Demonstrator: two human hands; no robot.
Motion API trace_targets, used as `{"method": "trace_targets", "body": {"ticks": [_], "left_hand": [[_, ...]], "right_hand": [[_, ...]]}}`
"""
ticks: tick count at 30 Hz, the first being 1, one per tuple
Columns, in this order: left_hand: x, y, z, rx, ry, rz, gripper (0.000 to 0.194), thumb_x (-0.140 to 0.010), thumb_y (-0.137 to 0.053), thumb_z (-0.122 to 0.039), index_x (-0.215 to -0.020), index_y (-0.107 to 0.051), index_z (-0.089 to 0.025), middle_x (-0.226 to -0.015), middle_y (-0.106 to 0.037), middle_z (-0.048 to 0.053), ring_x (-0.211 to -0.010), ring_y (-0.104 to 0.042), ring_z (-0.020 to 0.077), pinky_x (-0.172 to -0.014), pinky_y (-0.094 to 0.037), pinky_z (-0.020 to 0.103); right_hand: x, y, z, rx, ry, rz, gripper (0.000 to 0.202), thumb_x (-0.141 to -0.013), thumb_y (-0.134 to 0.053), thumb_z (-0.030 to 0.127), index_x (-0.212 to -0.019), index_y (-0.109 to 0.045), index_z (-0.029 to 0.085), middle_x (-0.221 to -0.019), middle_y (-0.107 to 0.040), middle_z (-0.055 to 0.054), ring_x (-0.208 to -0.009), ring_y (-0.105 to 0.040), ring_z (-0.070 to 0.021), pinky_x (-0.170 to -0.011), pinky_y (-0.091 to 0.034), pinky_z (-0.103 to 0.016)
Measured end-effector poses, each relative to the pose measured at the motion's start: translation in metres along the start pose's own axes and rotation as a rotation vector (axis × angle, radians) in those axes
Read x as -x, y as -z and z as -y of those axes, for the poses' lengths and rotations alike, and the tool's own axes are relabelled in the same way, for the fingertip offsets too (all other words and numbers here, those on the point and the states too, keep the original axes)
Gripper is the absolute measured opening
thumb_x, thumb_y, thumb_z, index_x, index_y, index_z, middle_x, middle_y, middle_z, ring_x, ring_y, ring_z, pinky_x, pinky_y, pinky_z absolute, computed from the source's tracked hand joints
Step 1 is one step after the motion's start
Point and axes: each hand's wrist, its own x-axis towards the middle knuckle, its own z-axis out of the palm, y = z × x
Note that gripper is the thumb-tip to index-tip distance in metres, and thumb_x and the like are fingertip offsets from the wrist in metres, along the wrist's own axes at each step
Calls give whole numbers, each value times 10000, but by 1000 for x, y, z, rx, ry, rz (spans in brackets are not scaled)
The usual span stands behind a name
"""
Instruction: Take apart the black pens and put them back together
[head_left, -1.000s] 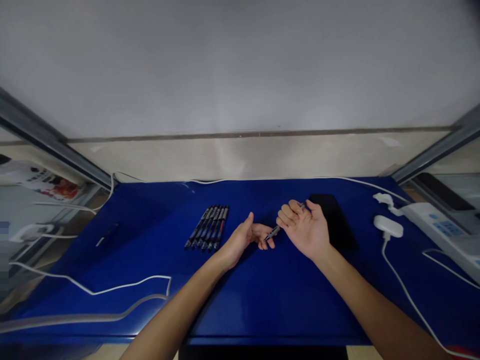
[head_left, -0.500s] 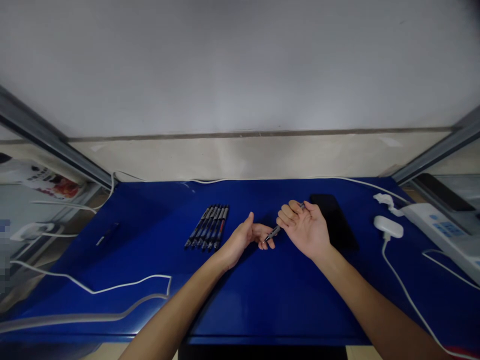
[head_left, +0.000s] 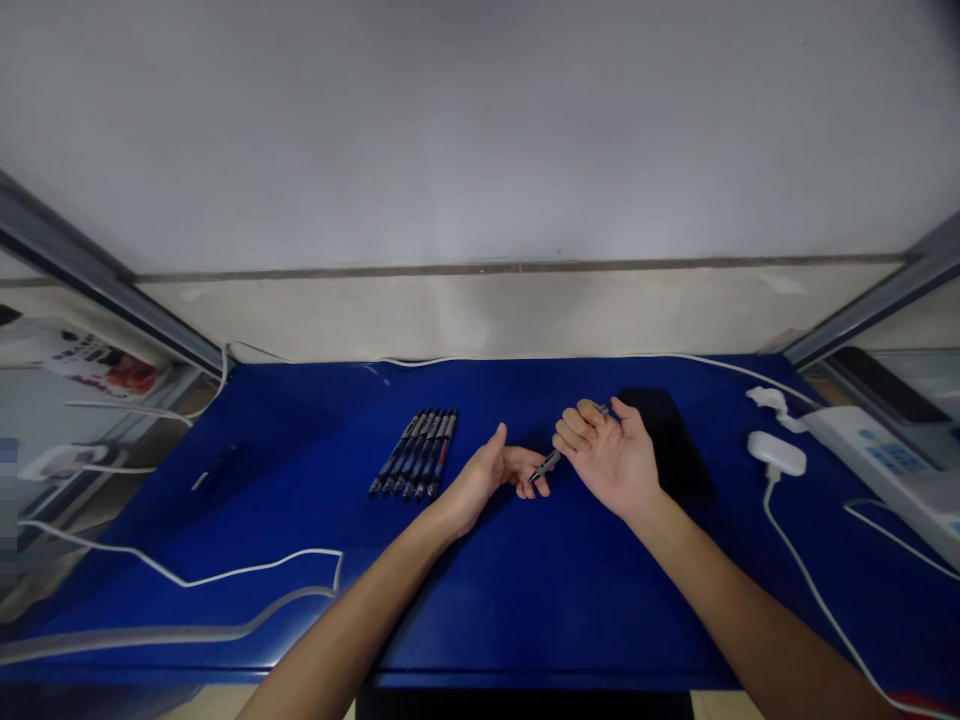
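My right hand [head_left: 607, 450], palm up, has its fingers curled around a dark pen [head_left: 549, 464]. The pen slants down to the left, and part of it is hidden behind those fingers. Its lower end lies over the fingers of my left hand [head_left: 499, 472], which are spread with the thumb pointing up. Left of my left hand, several pens [head_left: 416, 452] lie side by side in a slanted row on the blue table [head_left: 525, 600].
Behind my right hand lies a black flat object [head_left: 679, 450]. A white charger [head_left: 777, 453] with a cable and a white power strip [head_left: 870, 455] are at the right. At the left are a small dark item [head_left: 214, 468], white cables [head_left: 247, 572] and a bottle [head_left: 90, 355].
Both hands stay almost in place. The thumb of my right hand has lifted slightly off the pen's upper end, and the pen's lower tip looks a little different.
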Motion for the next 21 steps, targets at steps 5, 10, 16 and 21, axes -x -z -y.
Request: {"method": "trace_targets", "body": {"ticks": [5,10,16,21], "left_hand": [[0,-1,0,19,14,-20,795,-927,-199,-686,-946,-692,-63,-760,-701,141,-643,-565,174,-691,-407,323],[0,-1,0,13,15,-15,804,-926,-190,-691,-955,-692,-65,-769,-698,141,-648,-564,171,-697,-408,322],[0,0,-1,-31,-8,-6,790,-934,-202,-681,-947,-702,-70,-777,-695,133,-635,-558,157,-679,-419,308],[3,-3,-2,-194,-46,-50,561,-891,-503,-603,-927,-707,-82,-716,-666,81,-606,-536,125,-627,-410,262]], "right_hand": [[0,1,-1,19,11,-3,312,-928,-376,323,-639,-367,206,-621,-224,41,-547,-273,-137,-575,-357,-280],[-1,0,-1,62,20,-37,340,-943,-360,349,-633,-367,212,-623,-217,40,-540,-280,-141,-570,-364,-286],[0,-5,-1,124,36,-72,409,-965,-373,487,-662,-424,217,-635,-269,37,-543,-318,-141,-587,-395,-305],[-4,-3,-6,246,76,-43,337,-965,-450,435,-737,-542,205,-676,-439,7,-636,-467,-151,-685,-441,-320]]}}
